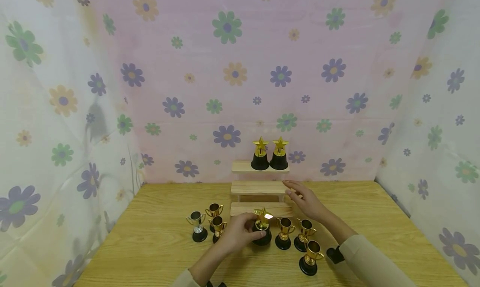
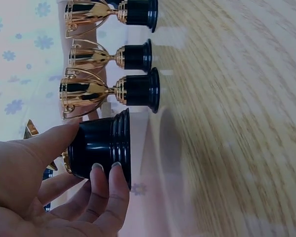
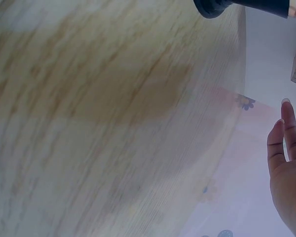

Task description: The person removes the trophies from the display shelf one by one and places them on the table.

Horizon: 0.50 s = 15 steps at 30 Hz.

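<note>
My left hand (image 1: 240,233) grips a star trophy (image 1: 264,238) by its black base, thumb on one side and fingers on the other. In the left wrist view a gap shows between that base (image 2: 99,148) and the wooden tabletop. The trophy is in front of the lowest step of a three-step wooden stand (image 1: 258,188). My right hand (image 1: 308,202) holds nothing; its fingers extend to the right end of the middle step. Two more star trophies (image 1: 260,158) (image 1: 279,158) stand upright side by side on the top step, towards its right end.
Right of the held trophy, three gold cups (image 1: 283,233) (image 1: 305,236) (image 1: 310,260) stand on the table (image 1: 150,241). A silver cup (image 1: 197,227) and two gold cups (image 1: 214,210) (image 1: 217,225) stand to its left. Flower-patterned cloth (image 1: 255,53) hangs behind and at both sides.
</note>
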Tool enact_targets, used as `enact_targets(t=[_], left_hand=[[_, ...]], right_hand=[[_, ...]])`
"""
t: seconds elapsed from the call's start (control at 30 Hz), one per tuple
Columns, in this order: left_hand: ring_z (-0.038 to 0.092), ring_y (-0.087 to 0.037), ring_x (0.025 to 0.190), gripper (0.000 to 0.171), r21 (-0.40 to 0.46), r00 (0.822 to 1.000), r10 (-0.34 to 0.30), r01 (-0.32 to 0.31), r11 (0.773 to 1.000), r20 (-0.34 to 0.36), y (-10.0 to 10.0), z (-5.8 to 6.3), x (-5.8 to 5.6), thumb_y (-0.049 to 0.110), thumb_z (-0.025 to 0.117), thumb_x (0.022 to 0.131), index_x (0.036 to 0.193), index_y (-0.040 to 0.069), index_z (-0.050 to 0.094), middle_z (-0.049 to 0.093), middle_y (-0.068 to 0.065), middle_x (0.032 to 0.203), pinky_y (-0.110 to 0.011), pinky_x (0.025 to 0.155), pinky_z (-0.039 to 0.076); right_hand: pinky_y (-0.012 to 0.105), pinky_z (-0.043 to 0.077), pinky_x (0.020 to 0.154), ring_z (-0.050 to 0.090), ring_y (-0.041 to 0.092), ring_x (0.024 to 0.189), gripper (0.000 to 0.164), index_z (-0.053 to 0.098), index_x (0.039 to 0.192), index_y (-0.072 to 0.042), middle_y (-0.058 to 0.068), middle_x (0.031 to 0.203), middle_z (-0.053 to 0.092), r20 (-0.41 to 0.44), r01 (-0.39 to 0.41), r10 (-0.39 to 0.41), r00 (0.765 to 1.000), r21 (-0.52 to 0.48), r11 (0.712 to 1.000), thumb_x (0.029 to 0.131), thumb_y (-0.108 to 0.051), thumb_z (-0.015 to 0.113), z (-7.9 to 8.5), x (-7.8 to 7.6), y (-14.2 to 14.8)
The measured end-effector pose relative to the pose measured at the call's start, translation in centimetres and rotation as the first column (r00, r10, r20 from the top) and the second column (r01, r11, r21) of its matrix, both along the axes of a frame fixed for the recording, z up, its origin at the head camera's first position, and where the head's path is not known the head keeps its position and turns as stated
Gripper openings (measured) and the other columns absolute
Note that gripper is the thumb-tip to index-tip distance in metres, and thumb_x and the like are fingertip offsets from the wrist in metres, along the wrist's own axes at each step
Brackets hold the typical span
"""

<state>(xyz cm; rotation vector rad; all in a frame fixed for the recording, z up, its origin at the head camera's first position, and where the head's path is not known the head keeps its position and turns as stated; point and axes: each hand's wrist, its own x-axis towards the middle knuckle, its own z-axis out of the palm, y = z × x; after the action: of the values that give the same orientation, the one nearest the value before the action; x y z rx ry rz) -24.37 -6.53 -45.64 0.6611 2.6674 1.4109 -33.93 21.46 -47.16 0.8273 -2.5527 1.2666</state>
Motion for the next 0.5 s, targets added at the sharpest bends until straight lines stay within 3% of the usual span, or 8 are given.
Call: enact_targets(t=[0.23, 0.5], left_hand=[[0.054, -0.009, 0.072, 0.043, 0.003, 0.999, -0.007, 0.006, 1.000, 0.043, 0.08, -0.54, -0.18, 0.025, 0.084, 0.088, 0.121, 0.002, 0.070, 0.060, 0.000, 0.087, -0.024, 0.062, 0.046], [0.054, -0.010, 0.072, 0.041, 0.023, 0.997, -0.019, 0.018, 1.000, 0.072, 0.12, -0.84, -0.25, 0.023, 0.083, 0.088, 0.121, 0.002, 0.071, 0.060, -0.001, 0.087, -0.025, 0.063, 0.047]], right_hand=[[0.040, 0.055, 0.086, 0.066, 0.026, 0.105, 0.043, 0.051, 0.150, -0.007, 0.021, 0.155, 0.044, 0.003, -0.008, 0.008, 1.000, -0.001, 1.000, 0.110, -0.022, 0.049, 0.02, -0.02, 0.02], [0.040, 0.055, 0.086, 0.066, 0.028, 0.106, 0.043, 0.051, 0.150, -0.005, 0.021, 0.155, 0.044, 0.012, -0.017, 0.017, 1.000, -0.011, 1.000, 0.110, -0.021, 0.050, 0.00, -0.02, 0.06]])
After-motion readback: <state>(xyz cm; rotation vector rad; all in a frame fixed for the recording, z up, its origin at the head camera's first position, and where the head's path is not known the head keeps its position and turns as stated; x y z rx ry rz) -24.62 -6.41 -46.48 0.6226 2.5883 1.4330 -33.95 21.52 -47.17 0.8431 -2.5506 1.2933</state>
